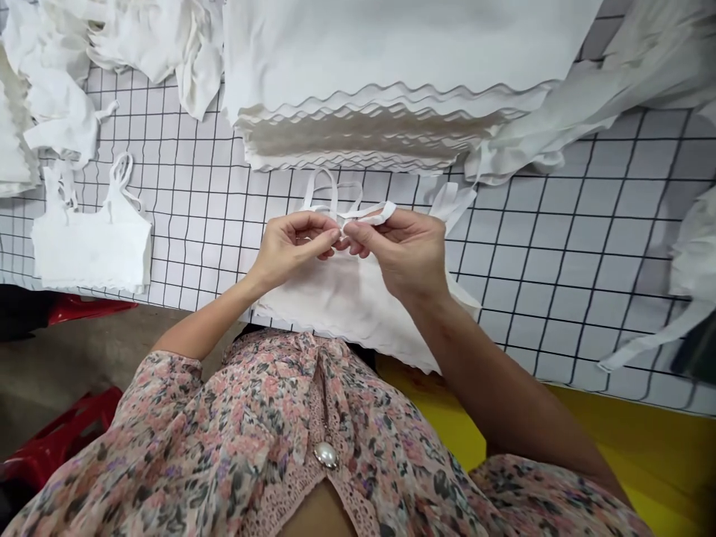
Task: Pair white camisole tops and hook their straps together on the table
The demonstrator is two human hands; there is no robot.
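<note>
A small white crop top (341, 302) lies flat on the checked table (559, 246) right in front of me, its scalloped hem hanging over the near edge. My left hand (294, 246) and my right hand (400, 250) meet above its upper edge. Both pinch its thin white straps (363, 212) between thumb and fingers, fingertips almost touching. The strap loops stick out beyond my hands toward the far side.
A tall stack of folded white pieces with wavy edges (385, 112) stands just beyond my hands. Another finished white top (92, 246) lies at the left. Loose white fabric is heaped at the far left (61, 82) and right (626, 82). Red crates (61, 440) sit on the floor.
</note>
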